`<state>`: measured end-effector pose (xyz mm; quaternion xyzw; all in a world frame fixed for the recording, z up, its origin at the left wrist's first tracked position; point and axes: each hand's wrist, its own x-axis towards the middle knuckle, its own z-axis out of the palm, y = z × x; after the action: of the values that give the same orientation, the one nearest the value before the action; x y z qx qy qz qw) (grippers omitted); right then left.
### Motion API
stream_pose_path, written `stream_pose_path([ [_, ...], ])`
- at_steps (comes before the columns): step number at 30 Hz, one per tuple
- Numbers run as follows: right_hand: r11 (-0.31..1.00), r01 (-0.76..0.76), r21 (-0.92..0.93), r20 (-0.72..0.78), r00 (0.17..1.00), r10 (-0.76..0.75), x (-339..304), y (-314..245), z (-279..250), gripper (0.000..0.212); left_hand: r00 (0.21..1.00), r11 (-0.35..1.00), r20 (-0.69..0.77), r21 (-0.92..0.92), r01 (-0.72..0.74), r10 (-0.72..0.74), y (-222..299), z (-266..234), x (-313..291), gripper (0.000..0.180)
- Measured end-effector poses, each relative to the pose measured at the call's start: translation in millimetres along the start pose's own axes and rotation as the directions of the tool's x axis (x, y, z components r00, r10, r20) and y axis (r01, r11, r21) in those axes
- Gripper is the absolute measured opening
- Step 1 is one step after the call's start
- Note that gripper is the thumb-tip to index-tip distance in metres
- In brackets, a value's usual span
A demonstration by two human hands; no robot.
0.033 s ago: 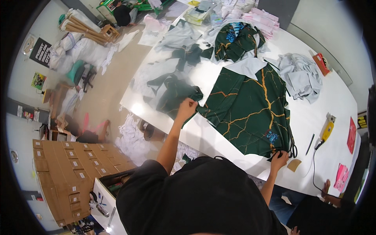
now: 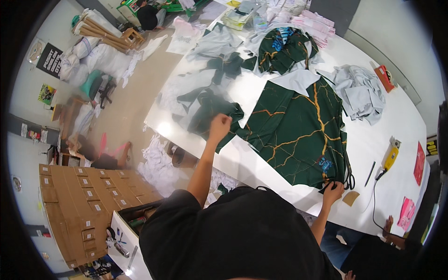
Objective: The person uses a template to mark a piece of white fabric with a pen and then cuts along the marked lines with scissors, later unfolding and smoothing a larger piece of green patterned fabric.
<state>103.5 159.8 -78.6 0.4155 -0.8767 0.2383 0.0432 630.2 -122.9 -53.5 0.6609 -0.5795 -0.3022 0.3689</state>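
Observation:
Dark green fabric (image 2: pixel 298 135) with gold crack-like lines and a small blue print lies spread across the white table. At its near right corner my right hand (image 2: pixel 333 190) is closed on the fabric's edge. Black scissors (image 2: pixel 350 180) lie right beside that hand, their handle loops toward me. My left hand (image 2: pixel 220 127) is over the left part of the table, between the spread fabric and some loose dark green pieces (image 2: pixel 205 112). Its fingers are pinched together; whatever is in them is too small to make out.
At the back are a patterned green bundle (image 2: pixel 284 49) and a pale grey cloth heap (image 2: pixel 359 91). On the right lie a yellow cutting tool (image 2: pixel 392 154) with a cord, a black pen (image 2: pixel 369 173) and a brown card piece (image 2: pixel 350 199). Another person's hand (image 2: pixel 388 224) is at the near right edge.
My left hand has shifted slightly left, away from the spread fabric's left corner. The right hand stays at the near right corner.

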Motion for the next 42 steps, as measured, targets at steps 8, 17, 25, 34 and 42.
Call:
stream_pose_path([
  [8,0.974,-0.146,0.175,-0.023,0.988,0.153,-21,0,15,0.017,0.579,0.83,-0.782,0.468,0.304,0.229,-111,-151,171,0.062],
  [17,0.978,-0.136,0.159,-0.171,0.972,0.163,-10,-34,13,0.017,0.964,0.859,-0.084,0.478,-0.182,0.251,-123,-323,182,0.038],
  [25,0.962,-0.233,0.145,-0.224,0.939,0.261,-26,-28,0,0.015,0.747,0.757,0.382,0.159,-0.634,0.545,293,-133,29,0.023],
  [34,0.949,-0.02,0.315,-0.126,0.99,0.063,-32,-1,-15,0.019,-0.184,0.538,0.75,-0.6,-0.592,0.635,436,236,-122,0.019],
  [42,0.841,0.164,0.515,-0.108,0.986,-0.126,-42,35,-21,0.018,-0.204,0.814,0.819,-0.566,-0.129,0.537,475,422,-282,0.022],
])
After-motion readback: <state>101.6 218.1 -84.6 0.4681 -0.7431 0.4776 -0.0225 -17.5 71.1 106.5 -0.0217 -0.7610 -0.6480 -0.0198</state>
